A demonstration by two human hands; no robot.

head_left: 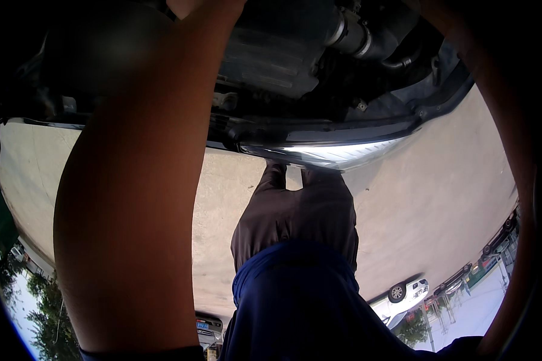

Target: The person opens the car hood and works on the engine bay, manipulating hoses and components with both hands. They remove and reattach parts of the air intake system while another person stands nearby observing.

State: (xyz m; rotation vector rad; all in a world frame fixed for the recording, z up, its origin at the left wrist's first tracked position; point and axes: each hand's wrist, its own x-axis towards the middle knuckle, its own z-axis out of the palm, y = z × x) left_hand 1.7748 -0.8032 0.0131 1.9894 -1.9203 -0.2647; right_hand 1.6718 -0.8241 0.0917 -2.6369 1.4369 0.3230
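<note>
My left forearm (144,162) rises across the left side of the view, over the front edge of an open engine bay. At the top edge a small patch of skin, seemingly part of my left hand (183,7), shows above the dark engine parts; its fingers are cut off. My right forearm (500,108) curves up along the right rim, and its hand lies beyond the frame. Between the arms sit a black plastic engine cover (271,60) and a dark intake hose with metal clamps (349,36). What either hand touches is hidden.
A clear headlight (343,153) and dark front edge of the car lie just ahead of my legs (295,210). Pale concrete ground (415,210) spreads around. Behind me stand a white vehicle (406,295), another parked car (208,325) and trees (45,307).
</note>
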